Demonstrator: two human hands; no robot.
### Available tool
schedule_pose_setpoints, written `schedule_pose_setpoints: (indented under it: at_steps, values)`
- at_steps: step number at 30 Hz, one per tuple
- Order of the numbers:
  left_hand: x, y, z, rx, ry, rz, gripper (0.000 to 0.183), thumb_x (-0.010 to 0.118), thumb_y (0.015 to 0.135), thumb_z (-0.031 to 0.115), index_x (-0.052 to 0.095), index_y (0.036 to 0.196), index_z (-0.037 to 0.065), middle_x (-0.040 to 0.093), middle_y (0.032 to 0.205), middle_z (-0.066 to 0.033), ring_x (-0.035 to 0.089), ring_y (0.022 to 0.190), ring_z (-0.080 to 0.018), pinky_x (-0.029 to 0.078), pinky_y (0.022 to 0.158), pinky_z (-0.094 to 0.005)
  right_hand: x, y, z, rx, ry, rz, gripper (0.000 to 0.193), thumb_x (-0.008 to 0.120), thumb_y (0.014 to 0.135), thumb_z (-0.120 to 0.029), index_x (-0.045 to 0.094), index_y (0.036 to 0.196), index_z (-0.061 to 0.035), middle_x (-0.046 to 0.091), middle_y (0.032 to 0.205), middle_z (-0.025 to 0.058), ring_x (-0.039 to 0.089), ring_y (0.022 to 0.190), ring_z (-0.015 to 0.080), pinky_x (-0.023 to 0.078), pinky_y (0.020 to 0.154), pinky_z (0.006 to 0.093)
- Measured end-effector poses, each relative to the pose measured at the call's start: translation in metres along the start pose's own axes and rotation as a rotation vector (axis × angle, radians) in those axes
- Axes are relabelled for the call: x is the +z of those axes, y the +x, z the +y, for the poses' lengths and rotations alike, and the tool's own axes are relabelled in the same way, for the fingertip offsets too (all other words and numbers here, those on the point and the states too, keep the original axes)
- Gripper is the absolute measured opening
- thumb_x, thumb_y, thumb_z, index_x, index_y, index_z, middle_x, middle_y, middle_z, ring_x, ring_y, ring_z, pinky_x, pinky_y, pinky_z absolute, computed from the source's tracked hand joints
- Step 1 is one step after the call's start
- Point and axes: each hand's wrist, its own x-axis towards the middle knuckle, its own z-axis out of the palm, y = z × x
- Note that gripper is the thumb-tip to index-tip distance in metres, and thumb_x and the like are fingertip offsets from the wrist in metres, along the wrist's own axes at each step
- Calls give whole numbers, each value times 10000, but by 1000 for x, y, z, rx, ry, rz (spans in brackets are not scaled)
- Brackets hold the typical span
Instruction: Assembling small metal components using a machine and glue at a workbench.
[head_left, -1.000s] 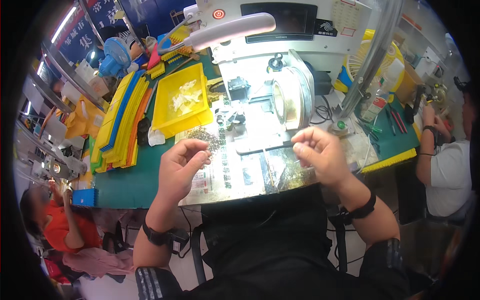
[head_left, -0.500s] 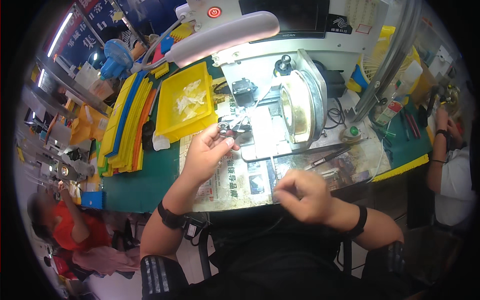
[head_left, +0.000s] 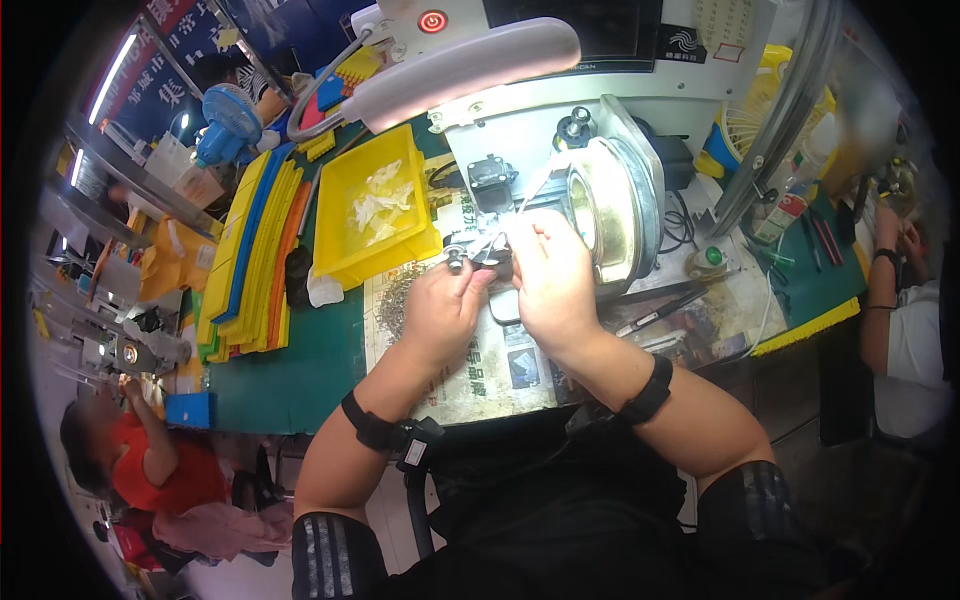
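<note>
- Fixture (head_left: 486, 250) of metal, seen from the head view, sits at the machine (head_left: 625, 200), at both hands' fingertips.
- Left hand (head_left: 441, 312): thumb and fingers close at the fixture; grip cannot be told.
- Right hand (head_left: 552, 285): fingers bunched beside it, any hold hidden.
- Yellow tray (head_left: 385, 262) holds white pieces (head_left: 380, 205) on the green surface (head_left: 250, 390).

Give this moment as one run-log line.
left hand: against or near metal mechanism | right hand: beside it | both grips: unclear | yellow bin: holding white scraps | pale lamp: above | round metal wheel
</note>
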Motion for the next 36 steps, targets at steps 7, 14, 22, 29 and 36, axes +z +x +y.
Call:
schedule_pose_setpoints:
  at_steps: [7,14,22,29,36]
  values:
    - [-15,10,-1,75,-124,52,265,676,938,223,604,811,3,572,724,-187,561,658,-383,430,596,-451,-5,-1,2,-65,-87,92,108,552,1024,-93,576,992,7,596,806,34,517,720,76,444,642,256]
    - [-68,-7,15,-83,-160,108,104,638,885,10,671,975,-30,666,904,-117,649,811,-204,508,734,-299,-13,-39,-11,52,-164,-75,145,543,1023,-139,553,943,-19,548,786,27,500,741,107,454,683,286]
    - [-28,-13,60,-76,-654,-63,94,696,828,-20,663,915,-30,665,889,-105,615,780,-164,490,712,-276,-34,-69,-11,108,-2,-174,142,543,1049,-166,545,1055,-24,570,917,-10,504,854,28,443,747,212]
    - [-17,-9,68,253,-469,122,90,651,811,-57,599,844,9,630,807,-123,602,720,-257,477,679,-325,-88,-70,-74,-3,-440,-321,142,629,981,-156,618,898,-42,589,790,24,548,732,100,465,682,269]
    - [-15,-16,59,292,-471,102,84,660,838,-23,589,866,10,614,835,-136,600,753,-280,480,703,-349,-258,48,-190,-617,-888,654,313,804,840,-246,655,967,-2,582,714,27,584,698,124,498,664,276]
